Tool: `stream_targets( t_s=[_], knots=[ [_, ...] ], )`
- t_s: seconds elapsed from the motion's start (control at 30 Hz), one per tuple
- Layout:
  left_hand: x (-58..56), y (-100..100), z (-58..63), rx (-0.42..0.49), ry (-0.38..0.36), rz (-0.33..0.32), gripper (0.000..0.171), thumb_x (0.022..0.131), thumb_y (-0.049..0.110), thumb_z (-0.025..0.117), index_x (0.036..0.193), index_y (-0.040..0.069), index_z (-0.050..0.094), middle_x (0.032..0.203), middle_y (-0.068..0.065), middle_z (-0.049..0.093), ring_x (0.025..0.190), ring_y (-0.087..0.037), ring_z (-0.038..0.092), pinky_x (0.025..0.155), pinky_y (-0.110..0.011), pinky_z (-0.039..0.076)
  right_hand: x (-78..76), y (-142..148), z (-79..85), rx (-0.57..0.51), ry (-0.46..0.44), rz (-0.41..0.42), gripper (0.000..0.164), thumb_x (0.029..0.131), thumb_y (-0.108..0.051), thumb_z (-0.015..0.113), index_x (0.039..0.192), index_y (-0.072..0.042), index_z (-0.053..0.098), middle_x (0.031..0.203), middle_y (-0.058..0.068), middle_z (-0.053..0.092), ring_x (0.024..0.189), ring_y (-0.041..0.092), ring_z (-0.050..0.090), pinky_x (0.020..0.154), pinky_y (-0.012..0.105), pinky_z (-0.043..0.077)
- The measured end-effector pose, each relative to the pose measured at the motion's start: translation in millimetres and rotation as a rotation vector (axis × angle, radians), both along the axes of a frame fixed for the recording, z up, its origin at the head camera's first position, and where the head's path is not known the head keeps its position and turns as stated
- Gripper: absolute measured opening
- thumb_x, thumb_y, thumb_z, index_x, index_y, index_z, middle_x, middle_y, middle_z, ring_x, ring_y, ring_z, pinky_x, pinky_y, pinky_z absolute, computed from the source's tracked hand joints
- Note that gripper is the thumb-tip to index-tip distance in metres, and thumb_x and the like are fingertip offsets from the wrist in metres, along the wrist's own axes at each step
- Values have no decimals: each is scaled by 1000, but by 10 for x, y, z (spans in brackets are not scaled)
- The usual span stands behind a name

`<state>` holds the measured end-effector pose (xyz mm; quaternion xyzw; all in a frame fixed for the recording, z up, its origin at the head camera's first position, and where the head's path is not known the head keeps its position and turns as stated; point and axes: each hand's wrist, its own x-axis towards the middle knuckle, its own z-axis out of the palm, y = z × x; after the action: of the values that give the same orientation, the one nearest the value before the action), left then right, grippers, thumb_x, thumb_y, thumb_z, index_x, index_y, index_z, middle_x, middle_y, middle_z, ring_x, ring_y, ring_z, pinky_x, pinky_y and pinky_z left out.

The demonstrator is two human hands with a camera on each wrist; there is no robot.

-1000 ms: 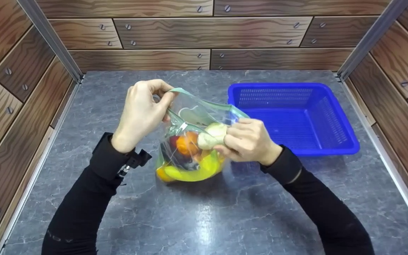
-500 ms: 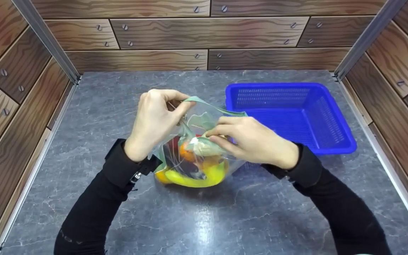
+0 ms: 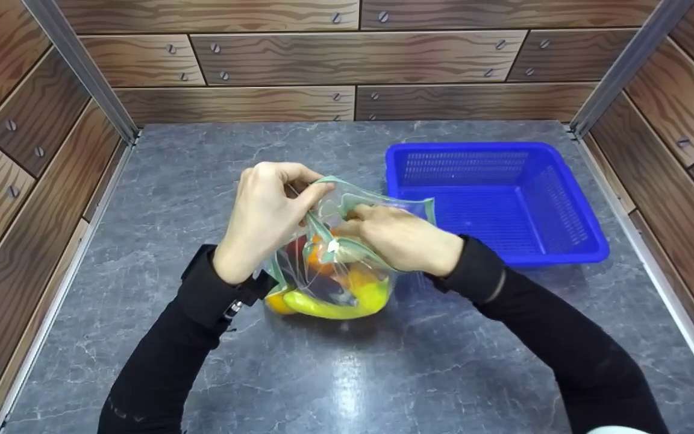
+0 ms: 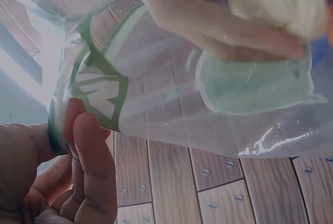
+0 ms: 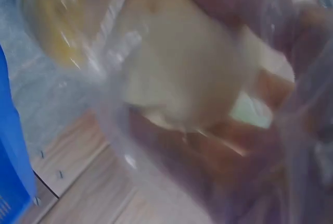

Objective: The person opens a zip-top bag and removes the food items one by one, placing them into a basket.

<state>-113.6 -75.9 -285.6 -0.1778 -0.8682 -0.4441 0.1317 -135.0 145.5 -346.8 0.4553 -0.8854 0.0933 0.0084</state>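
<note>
A clear zip bag with green edging (image 3: 430, 210) stands on the table, its mouth spread. My left hand (image 3: 268, 211) pinches the bag's rim at the left, thumb against fingers. My right hand (image 3: 398, 235) reaches inside through the mouth. In the right wrist view, its fingers curl round a pale, whitish vegetable (image 5: 182, 57), whose exact kind is blurred. The same pale vegetable (image 4: 281, 5) also shows behind the plastic in the left wrist view. Through the bag I see a yellow banana (image 3: 329, 308), an orange item (image 3: 320, 262), and dark and red pieces, partly hidden by folds and glare.
A blue plastic basket (image 3: 588, 235) with slotted sides stands at the back right, just beyond my right forearm. Wood-patterned walls (image 3: 262, 57) enclose the grey marbled table (image 3: 250, 386) at the back and sides.
My right hand has moved from the bag's right side over its mouth and down inside. The left hand has shifted slightly right and nearer me, still pinching the rim.
</note>
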Motion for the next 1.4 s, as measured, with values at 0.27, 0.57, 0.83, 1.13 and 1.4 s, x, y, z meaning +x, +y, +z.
stream_targets(
  t_s=[0.27, 0.57, 0.83, 1.13, 1.4],
  knots=[
    [-39, -17, -36, -28, 50, 67, 15, 95, 20, 80, 94, 6, 84, 78, -9, 78, 68, -20, 70, 66, -22, 48, -197, -149, -128, -61, -4, -15, 46, 102, -33, 69, 141, -10, 65, 131, 16, 67, 116, 33, 68, 98, 46, 60],
    [-90, 128, -191, -35, 70, 43, 15, 94, 17, 80, 91, 4, 83, 78, -10, 79, 67, -22, 72, 67, -31, 56, -92, 127, 31, -139, 35, -40, 48, 91, -9, 79, 138, -10, 68, 134, 16, 69, 110, 34, 73, 94, 46, 62],
    [-118, 186, -274, -45, 87, 56, 15, 96, 20, 79, 91, 7, 83, 74, -8, 76, 61, -21, 66, 61, -21, 40, 206, 741, 429, -266, -15, -102, 64, 76, -11, 94, 135, -12, 70, 134, 13, 69, 113, 31, 74, 94, 43, 63],
    [-113, 153, -289, -36, 63, 73, 14, 97, 20, 78, 92, 7, 83, 76, -8, 76, 61, -20, 63, 60, -19, 36, -4, 1389, 592, -332, 109, -239, 66, 69, -7, 97, 130, -9, 72, 125, 14, 74, 99, 26, 72, 77, 25, 56],
    [-87, 154, -295, -40, 71, 65, 14, 97, 19, 78, 92, 6, 82, 76, -8, 76, 62, -21, 64, 61, -20, 38, -592, 1514, 225, -154, -38, -367, 59, 77, -15, 92, 131, -5, 70, 121, 21, 72, 104, 39, 71, 86, 57, 58]
  ],
)
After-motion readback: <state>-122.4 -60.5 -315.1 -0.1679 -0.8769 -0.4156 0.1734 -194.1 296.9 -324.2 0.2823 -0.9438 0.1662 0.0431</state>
